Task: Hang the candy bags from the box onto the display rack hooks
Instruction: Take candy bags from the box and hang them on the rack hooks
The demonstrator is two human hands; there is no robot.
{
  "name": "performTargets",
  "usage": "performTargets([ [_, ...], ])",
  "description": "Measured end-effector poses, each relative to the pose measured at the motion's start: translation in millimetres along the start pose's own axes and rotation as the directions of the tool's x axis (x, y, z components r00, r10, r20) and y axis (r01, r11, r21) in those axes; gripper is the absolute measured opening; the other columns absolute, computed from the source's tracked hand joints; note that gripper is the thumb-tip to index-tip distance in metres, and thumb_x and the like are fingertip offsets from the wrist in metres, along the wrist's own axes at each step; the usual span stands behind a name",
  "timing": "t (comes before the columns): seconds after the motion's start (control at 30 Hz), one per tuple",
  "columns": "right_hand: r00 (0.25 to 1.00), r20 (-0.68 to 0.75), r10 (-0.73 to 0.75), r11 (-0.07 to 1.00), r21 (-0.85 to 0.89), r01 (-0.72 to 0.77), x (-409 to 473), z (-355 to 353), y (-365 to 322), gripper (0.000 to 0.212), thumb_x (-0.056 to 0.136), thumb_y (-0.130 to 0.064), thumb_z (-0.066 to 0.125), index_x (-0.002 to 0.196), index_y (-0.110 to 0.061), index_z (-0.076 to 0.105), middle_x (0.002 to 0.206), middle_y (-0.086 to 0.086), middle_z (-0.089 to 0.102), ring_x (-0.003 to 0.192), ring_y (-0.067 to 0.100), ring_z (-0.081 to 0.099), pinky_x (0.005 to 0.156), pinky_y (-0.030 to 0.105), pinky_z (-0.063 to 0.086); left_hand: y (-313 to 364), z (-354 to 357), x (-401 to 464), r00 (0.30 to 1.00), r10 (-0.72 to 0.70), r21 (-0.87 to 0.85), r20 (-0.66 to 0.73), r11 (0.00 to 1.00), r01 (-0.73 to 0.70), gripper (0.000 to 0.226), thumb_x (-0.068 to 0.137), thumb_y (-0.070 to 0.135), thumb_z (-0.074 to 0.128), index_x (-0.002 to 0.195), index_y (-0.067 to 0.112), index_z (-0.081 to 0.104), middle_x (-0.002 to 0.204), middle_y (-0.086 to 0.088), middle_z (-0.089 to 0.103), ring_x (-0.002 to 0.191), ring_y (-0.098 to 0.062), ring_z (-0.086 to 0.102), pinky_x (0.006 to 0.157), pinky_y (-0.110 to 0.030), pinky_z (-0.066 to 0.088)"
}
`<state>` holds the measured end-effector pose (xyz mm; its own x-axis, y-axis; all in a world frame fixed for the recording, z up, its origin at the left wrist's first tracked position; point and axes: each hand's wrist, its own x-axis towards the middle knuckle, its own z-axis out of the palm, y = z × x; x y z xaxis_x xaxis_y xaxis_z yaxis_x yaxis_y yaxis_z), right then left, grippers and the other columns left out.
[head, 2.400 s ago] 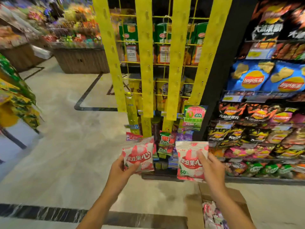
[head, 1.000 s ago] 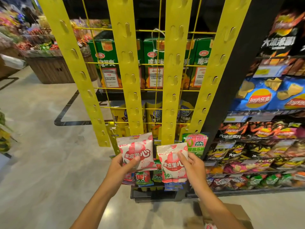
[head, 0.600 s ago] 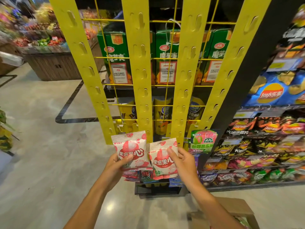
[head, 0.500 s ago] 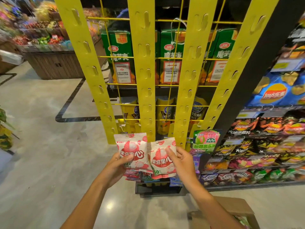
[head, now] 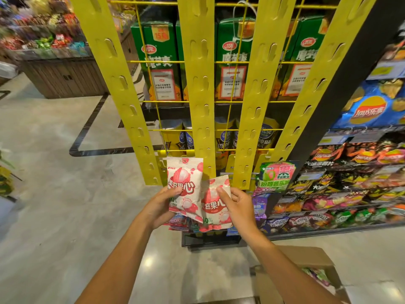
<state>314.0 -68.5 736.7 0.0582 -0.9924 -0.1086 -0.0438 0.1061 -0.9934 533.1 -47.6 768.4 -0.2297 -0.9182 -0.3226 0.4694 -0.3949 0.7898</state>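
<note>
Nearest you, at the lower right, the cardboard box [head: 306,279] sits open on the floor [head: 43,216], with a few coloured candy packets showing inside it. Your two bare forearms reach forward over it.

Your left hand [head: 161,202] grips a white and pink candy bag [head: 184,183], thumb curled across its front at the printed characters, and holds it upright. Your right hand [head: 238,205] pinches a second bag of the same kind [head: 213,207] with the thumb on its upper front. The first bag's lower right edge overlaps the second, and the second sits a little lower and tilts slightly. The top of the left bag reaches the lower end of the yellow hanging strips [head: 197,84]; whether it touches a hook you cannot tell.

Just beyond, a green and pink bag [head: 276,176] hangs at the foot of the right-hand strip, and more small packets hang below your hands.

Behind the strips stands a yellow wire rack [head: 228,102] holding tall green cartons [head: 160,62] above and yellow cans [head: 223,137] below. To the right, shelves carry crisp bags [head: 370,108]. Far left stands a wooden produce bin [head: 63,75].
</note>
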Motion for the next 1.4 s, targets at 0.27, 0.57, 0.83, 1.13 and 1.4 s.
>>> performTargets([
  [0.27, 1.000, -0.022, -0.013, 0.998, -0.056, 0.012, -3, -7, 23, 0.054, 0.084, -0.058, 0.070, 0.082, -0.004, 0.068, 0.071, 0.019, 0.068, 0.059, 0.023, 0.054, 0.057, 0.035, 0.036, -7, 4, -1, 1.000, 0.020, 0.043, -0.016, 0.999, -0.020, 0.089, 0.041, 0.032, 0.102, 0.119, 0.012, 0.063, 0.111, -0.015, 0.074, 0.097, -0.028, 0.073, 0.083, -0.040, 0.060],
  [0.57, 1.000, -0.010, 0.022, 0.996, -0.082, -0.023, -6, -12, 31, 0.026, 0.093, -0.036, 0.069, 0.091, -0.010, 0.073, 0.081, 0.004, 0.077, 0.077, 0.021, 0.073, 0.061, 0.025, 0.051, -11, 5, -5, 0.998, 0.039, 0.197, -0.057, 0.980, -0.027, 0.089, 0.043, 0.040, 0.100, 0.119, 0.011, 0.063, 0.115, -0.018, 0.072, 0.100, -0.033, 0.071, 0.086, -0.043, 0.058],
  [0.83, 0.994, -0.046, 0.099, 0.994, -0.032, -0.101, -18, -24, 46, 0.045, 0.087, -0.028, 0.077, 0.127, -0.026, 0.057, 0.128, -0.007, 0.062, 0.120, 0.012, 0.058, 0.103, 0.032, 0.049, -19, 7, -12, 0.988, 0.121, 0.385, -0.094, 0.920, -0.076, 0.077, 0.058, 0.048, 0.093, 0.118, 0.008, 0.066, 0.118, -0.021, 0.071, 0.106, -0.037, 0.069, 0.096, -0.049, 0.054],
  [1.13, 0.952, 0.291, -0.093, 0.995, 0.068, 0.076, -32, -4, -19, 0.042, 0.091, -0.038, 0.071, 0.129, -0.023, 0.061, 0.121, -0.011, 0.071, 0.117, 0.006, 0.064, 0.098, 0.025, 0.053, -21, 19, -21, 0.965, 0.229, 0.525, -0.128, 0.841, -0.130, 0.057, 0.074, 0.040, 0.086, 0.119, 0.010, 0.069, 0.115, -0.012, 0.074, 0.105, -0.034, 0.071, 0.096, -0.060, 0.052],
  [1.4, 0.973, 0.207, -0.102, 0.994, 0.054, 0.092, -29, -29, -8, 0.020, 0.094, -0.012, 0.067, 0.112, -0.021, 0.069, 0.112, -0.007, 0.075, 0.109, 0.008, 0.069, 0.093, 0.024, 0.056, -6, 29, -21, 0.947, 0.319, 0.495, -0.041, 0.830, -0.258, 0.067, 0.074, 0.018, 0.088, 0.131, 0.024, 0.052, 0.120, -0.008, 0.069, 0.115, -0.022, 0.066, 0.097, -0.038, 0.055],
])
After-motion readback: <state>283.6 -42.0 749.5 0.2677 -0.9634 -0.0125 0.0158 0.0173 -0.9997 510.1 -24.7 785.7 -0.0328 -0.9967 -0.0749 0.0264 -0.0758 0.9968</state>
